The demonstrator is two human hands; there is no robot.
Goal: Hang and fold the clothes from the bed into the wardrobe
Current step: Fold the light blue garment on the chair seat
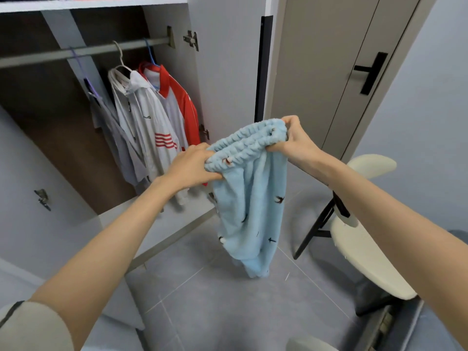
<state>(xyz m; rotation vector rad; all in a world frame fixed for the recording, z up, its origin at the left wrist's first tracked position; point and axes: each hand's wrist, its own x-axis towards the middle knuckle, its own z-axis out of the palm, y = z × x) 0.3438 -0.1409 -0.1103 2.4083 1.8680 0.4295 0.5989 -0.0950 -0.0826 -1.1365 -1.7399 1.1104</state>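
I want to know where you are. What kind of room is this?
Probably a bedroom. An open wardrobe has shirts hanging on its rail, a door stands beside it, and the left hand and right hand hold up blue pants.

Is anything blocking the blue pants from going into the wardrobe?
Nothing visible does. The left hand and right hand hold the blue pants beside the open wardrobe; hanging shirts fill only part of its rail.
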